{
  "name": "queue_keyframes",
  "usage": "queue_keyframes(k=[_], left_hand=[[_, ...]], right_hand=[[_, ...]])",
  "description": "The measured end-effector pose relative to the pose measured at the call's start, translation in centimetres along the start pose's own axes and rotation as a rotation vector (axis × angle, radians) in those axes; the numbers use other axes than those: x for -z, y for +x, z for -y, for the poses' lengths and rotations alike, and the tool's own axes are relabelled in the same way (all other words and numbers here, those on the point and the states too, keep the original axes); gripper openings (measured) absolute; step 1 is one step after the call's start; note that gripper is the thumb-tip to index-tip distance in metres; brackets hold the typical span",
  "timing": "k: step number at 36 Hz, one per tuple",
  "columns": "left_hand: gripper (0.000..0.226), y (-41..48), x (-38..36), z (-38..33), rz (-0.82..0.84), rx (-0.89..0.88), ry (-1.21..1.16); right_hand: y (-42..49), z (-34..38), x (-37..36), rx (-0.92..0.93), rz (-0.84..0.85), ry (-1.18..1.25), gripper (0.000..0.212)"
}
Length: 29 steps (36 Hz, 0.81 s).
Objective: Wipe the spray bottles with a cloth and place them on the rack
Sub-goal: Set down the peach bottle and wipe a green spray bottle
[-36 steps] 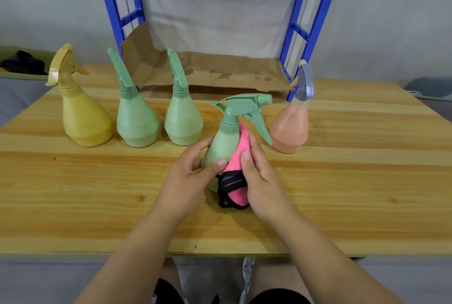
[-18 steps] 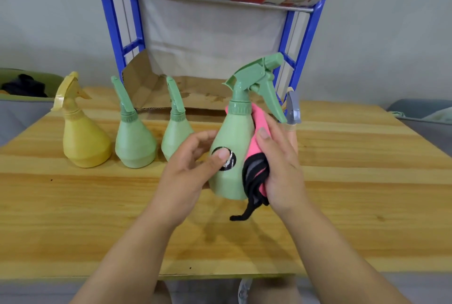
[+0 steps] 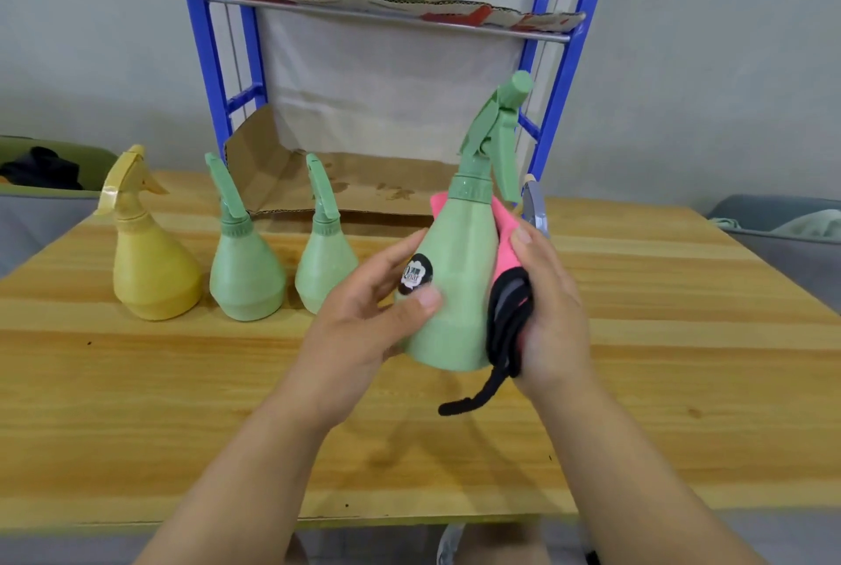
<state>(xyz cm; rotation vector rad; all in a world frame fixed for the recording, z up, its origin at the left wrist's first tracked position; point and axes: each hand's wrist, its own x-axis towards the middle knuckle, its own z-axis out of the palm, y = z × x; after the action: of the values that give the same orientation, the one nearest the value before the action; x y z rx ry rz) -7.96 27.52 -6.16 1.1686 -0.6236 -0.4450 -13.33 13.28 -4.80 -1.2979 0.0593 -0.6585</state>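
Both forearms reach forward from the bottom edge and meet over the middle of the tabletop (image 3: 182, 405). The left hand (image 3: 364, 314) grips the green spray bottle (image 3: 455, 291) from its left side, with the thumb across the front just under a round black label. The right hand (image 3: 550, 314) holds the pink cloth (image 3: 505, 223) against the bottle's right side, and a black loop of the cloth dangles below.

A second ago the bottle was low by the tabletop. Now it is lifted clear of it, and its spray head leans to the right more than half a second ago.

A yellow bottle (image 3: 150, 264) and two green bottles (image 3: 245, 278) (image 3: 325, 264) stand in a row on the left. The blue rack (image 3: 205, 64) stands behind them, against a pale wall, with cardboard (image 3: 364, 186) lining its shelves.
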Motion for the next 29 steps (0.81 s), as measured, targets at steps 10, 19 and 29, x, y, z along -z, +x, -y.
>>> queue_keyframes(k=[10, 19, 29], left_hand=[[0.067, 0.1, -1.4, 0.0, -0.160, -0.045, -0.019], [0.034, 0.0, -0.3, 0.8, -0.067, -0.055, -0.012], [0.032, 0.2, -1.5, 1.1, -0.142, -0.142, 0.060]], right_hand=[[-1.1, -0.8, -0.3, 0.137, -0.064, -0.087, 0.052], [-0.9, -0.2, 0.3, 0.105, -0.026, -0.063, 0.048], [-1.3, -0.1, -0.3, 0.201, -0.115, -0.086, 0.036]])
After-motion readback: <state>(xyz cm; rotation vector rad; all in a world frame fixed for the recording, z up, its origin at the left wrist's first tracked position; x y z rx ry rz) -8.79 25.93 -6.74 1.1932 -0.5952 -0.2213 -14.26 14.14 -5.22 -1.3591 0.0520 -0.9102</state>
